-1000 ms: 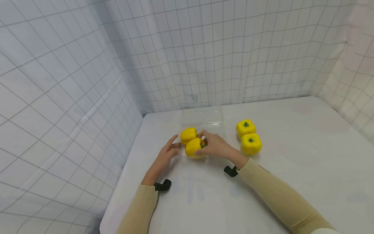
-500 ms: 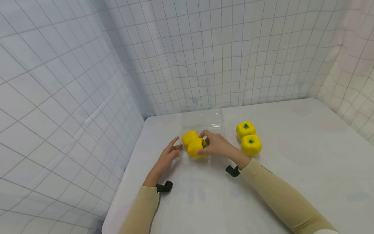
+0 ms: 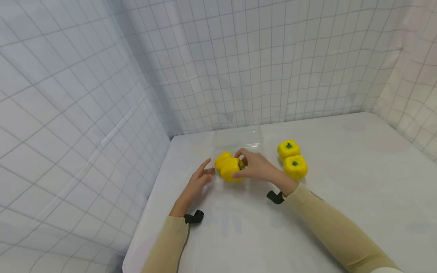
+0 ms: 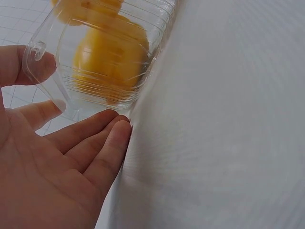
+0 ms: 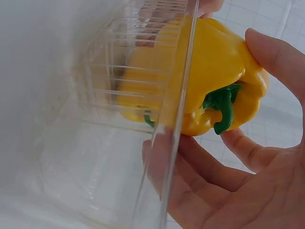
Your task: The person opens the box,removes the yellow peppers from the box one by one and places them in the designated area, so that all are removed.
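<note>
My right hand (image 3: 257,167) holds a yellow bell pepper (image 3: 230,170), thumb on one side and fingers on the other near its green stem. In the right wrist view this pepper (image 5: 209,62) rises partly above the clear plastic container's rim (image 5: 183,90). A second yellow bell pepper (image 3: 222,158) lies just behind it, largely overlapped in the head view. At the container's left side, my left hand (image 3: 198,180) pinches the rim between thumb and forefinger. Its other fingers reach along the container wall (image 4: 100,98) near the white surface.
The container's clear lid (image 3: 237,138) lies folded back toward the gridded curtain (image 3: 239,76). Two more yellow bell peppers, a rear one (image 3: 288,150) and a front one (image 3: 295,168), stand stem up on the white table (image 3: 341,182), right of the container.
The right hand has shifted the held pepper slightly back and right, against the rear pepper, which is now more overlapped. The left hand stays at the container's side. The head view has shifted a little.
</note>
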The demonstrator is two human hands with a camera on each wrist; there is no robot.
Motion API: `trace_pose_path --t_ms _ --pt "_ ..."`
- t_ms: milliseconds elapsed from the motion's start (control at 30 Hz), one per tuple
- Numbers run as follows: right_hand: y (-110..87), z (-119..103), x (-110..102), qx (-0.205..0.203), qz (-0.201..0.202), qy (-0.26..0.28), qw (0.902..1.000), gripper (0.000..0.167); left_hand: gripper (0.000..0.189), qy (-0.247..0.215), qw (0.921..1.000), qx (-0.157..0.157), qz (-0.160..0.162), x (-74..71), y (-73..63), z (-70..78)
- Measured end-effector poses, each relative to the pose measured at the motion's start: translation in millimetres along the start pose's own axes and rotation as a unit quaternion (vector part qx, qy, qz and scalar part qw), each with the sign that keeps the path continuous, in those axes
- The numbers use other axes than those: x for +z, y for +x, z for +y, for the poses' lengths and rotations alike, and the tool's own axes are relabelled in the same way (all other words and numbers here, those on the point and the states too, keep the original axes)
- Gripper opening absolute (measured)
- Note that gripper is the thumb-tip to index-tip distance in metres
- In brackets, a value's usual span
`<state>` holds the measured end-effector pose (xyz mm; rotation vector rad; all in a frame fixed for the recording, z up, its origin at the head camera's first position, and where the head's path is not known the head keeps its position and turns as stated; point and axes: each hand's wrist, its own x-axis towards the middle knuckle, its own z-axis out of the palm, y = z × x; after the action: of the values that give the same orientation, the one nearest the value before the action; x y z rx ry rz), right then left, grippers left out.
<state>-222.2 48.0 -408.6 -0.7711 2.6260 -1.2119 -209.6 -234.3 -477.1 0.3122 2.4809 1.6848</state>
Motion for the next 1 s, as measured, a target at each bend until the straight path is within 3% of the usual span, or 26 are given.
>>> trace_pose_path --t_ms 1000 --pt "-17.0 -12.2 -20.2 -0.006 0.031 -0.016 0.9994 0.062 0.064 -0.008 0.9999 0.009 -0.007 -0.5 -5.0 -0.5"
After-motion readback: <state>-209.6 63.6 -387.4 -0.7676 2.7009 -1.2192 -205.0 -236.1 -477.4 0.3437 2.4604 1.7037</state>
